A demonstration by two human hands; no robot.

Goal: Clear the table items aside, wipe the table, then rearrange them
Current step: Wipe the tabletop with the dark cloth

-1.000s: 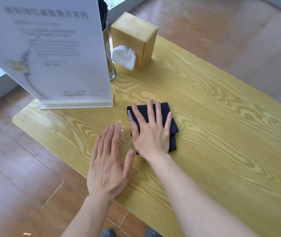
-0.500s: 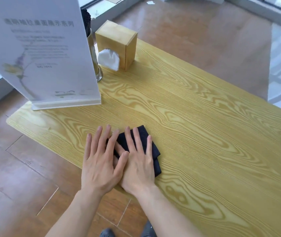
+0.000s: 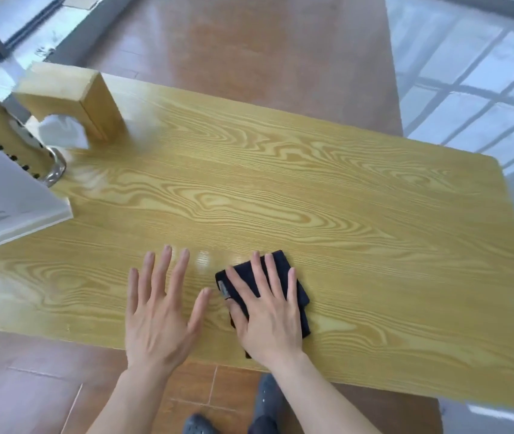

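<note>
Wooden table [image 3: 327, 189] lies bare rightward; near its front edge, flat hands apart, right hand [image 3: 268, 311] pressing cloth [image 3: 297, 292].

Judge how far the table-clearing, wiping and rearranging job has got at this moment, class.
Done: the sign stand, metal holder and wooden tissue box sit grouped at the table's far-left corner. In hand: the right hand presses a folded dark cloth flat near the front edge, while the left hand rests open beside it. Left: wiping the remaining surface, then putting the items back.
</note>
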